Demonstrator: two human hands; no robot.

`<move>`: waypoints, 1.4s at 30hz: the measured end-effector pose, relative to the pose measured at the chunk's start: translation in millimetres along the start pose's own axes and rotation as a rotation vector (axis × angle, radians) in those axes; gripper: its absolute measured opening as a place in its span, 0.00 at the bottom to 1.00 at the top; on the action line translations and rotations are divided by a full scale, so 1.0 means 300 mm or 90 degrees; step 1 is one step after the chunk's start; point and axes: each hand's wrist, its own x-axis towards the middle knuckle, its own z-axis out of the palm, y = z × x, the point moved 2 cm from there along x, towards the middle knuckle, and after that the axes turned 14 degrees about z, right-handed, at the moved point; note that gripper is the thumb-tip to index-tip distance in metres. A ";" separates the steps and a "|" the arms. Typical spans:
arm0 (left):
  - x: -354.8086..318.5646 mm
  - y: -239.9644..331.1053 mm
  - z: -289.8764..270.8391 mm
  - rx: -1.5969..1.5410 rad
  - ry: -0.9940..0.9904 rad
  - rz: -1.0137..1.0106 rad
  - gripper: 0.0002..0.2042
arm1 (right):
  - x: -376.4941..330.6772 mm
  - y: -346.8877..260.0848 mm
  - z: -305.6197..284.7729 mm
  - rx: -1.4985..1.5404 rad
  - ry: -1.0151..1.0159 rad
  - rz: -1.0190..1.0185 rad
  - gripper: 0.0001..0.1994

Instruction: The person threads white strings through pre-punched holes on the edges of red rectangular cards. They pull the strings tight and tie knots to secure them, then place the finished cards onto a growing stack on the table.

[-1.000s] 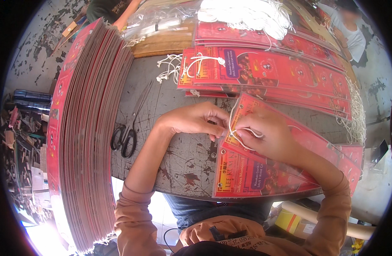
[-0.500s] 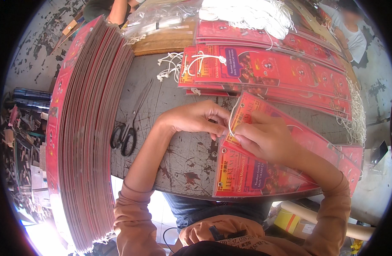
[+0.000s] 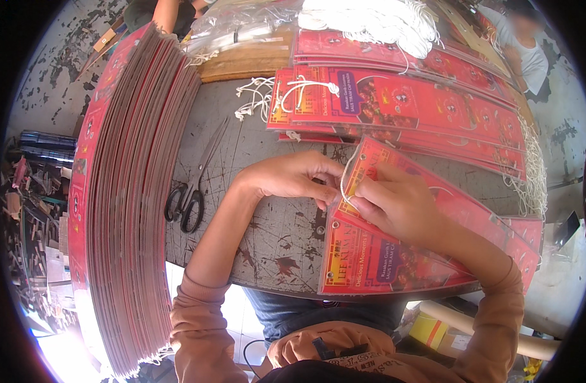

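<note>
A long red printed sign card (image 3: 433, 191) in a clear plastic sleeve lies slanted over another red card (image 3: 350, 268) at the table's near edge. A white cord (image 3: 344, 182) loops along the upper card's left end. My right hand (image 3: 398, 201) rests over that end, its thumb and fingers pinching the cord. Just left of it, my left hand (image 3: 299, 177) is bent inward with fingers curled at the card's edge; the fingertips are partly hidden, so what they grip cannot be made out.
Black-handled scissors (image 3: 192, 204) lie left of my hands. Beyond them stands a long stack of cards (image 3: 130, 191). More red cards (image 3: 420, 105) with white cords lie at the back, under a white cord bundle (image 3: 369, 22). Another person (image 3: 522, 54) is at the far right.
Both hands stay almost in place. My right fingers have shifted slightly at the cord, and the cord's loop bows a little differently along the card's end.
</note>
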 end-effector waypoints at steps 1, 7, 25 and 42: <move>0.003 0.008 0.006 -0.003 0.002 -0.001 0.12 | 0.000 0.001 0.000 -0.004 0.000 -0.001 0.09; -0.002 0.009 0.009 0.000 0.042 0.005 0.08 | 0.003 -0.006 0.000 0.014 -0.006 0.009 0.08; -0.112 0.120 -0.073 0.200 0.203 -0.068 0.02 | 0.001 0.027 -0.014 0.227 -0.131 0.171 0.08; -0.178 0.136 -0.119 0.257 0.265 -0.105 0.05 | 0.088 0.111 -0.258 0.978 -0.161 0.110 0.20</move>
